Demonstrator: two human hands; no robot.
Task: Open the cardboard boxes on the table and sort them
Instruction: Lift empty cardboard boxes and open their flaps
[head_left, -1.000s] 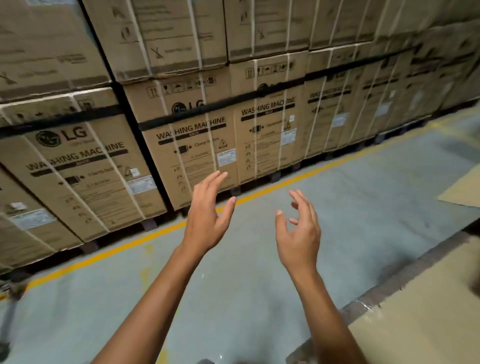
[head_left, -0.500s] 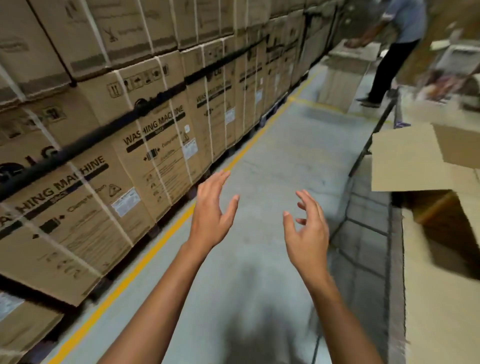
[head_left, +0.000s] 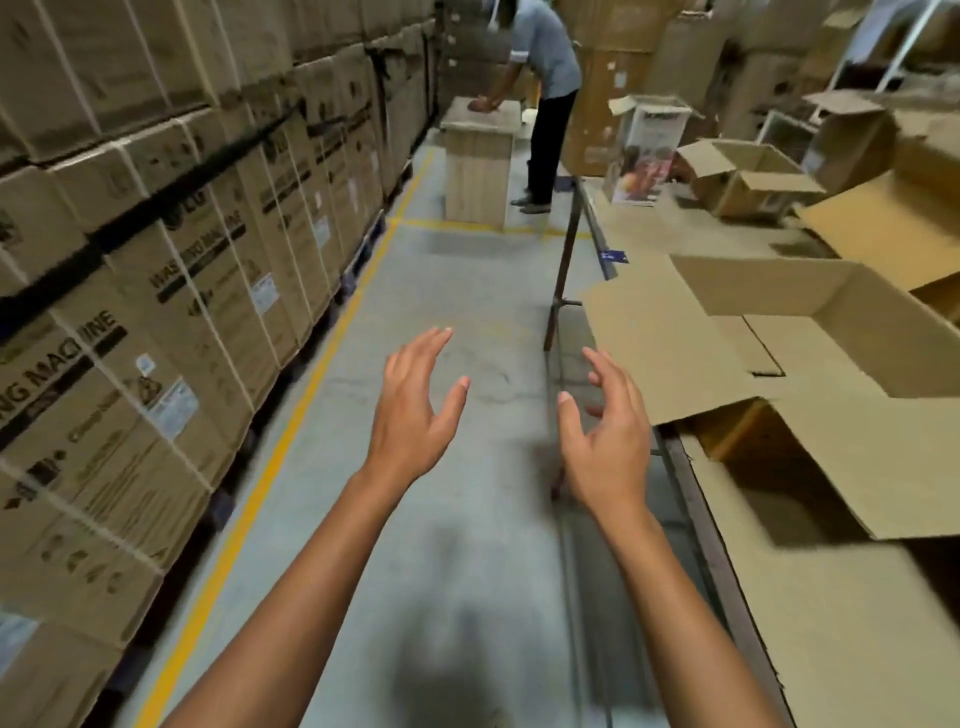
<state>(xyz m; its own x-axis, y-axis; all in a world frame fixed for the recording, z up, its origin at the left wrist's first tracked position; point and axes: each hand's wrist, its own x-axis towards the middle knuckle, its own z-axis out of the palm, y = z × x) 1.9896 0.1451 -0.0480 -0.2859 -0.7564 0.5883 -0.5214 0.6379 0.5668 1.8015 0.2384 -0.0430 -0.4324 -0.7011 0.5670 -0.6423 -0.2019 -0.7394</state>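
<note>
A large brown cardboard box (head_left: 810, 332) lies open on the table (head_left: 831, 623) at the right, its flaps spread outward. Behind it stand a smaller open box (head_left: 748, 179) and a printed box (head_left: 647, 150). My left hand (head_left: 415, 410) and my right hand (head_left: 608, 436) are raised over the aisle floor, palms facing each other, fingers spread and empty. The right hand is just left of the big box's nearest flap and does not touch it.
Stacked washing machine cartons (head_left: 171, 270) wall the left side behind a yellow floor line (head_left: 291, 441). At the far end of the aisle a person (head_left: 545, 98) leans on a tall wooden crate (head_left: 480, 161). More boxes (head_left: 857, 135) pile at the back right.
The view has swung right from the carton wall toward the aisle and table. The open boxes and the person have come into view. My hands keep the same raised, open pose.
</note>
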